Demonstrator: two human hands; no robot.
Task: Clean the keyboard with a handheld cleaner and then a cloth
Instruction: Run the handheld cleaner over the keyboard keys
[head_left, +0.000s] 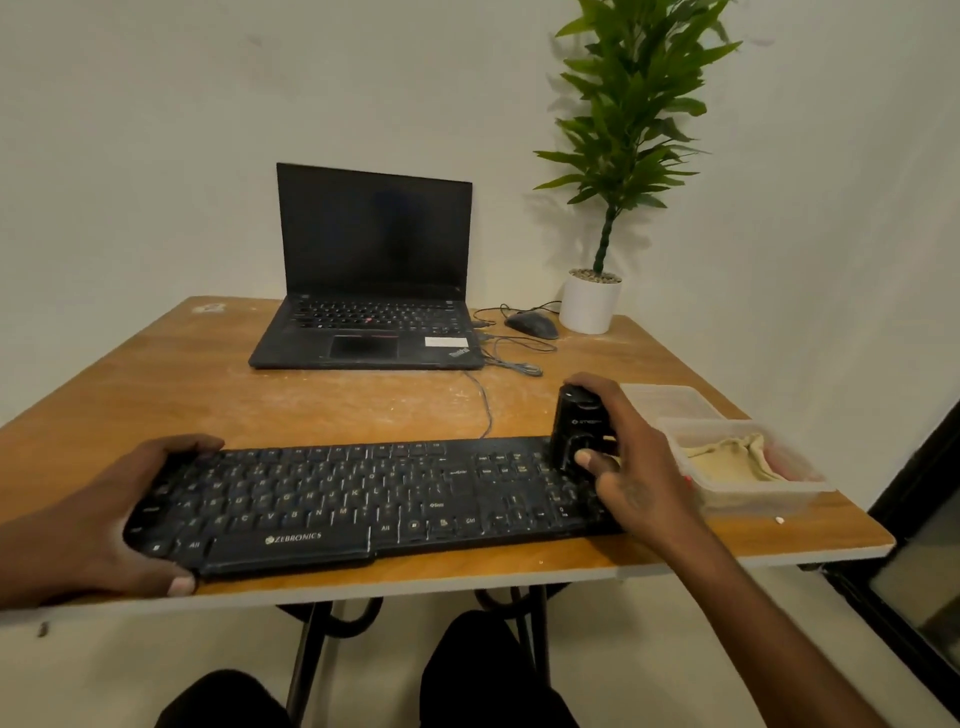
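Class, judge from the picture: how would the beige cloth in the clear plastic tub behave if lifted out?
The crumpled beige cloth lies in soft folds, so it would probably hang floppy. It looks thin, so likely light. The clear plastic tub holding it seems light too, and may shift when the cloth is tugged.

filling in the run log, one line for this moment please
left hand steadies keyboard | right hand holds handheld cleaner on keyboard's right end

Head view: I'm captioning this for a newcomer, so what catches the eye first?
The black keyboard along the table's near edge, left hand gripping its left end. The right hand holds a black handheld cleaner upright on its right end. Behind stand an open dark laptop and a potted plant.
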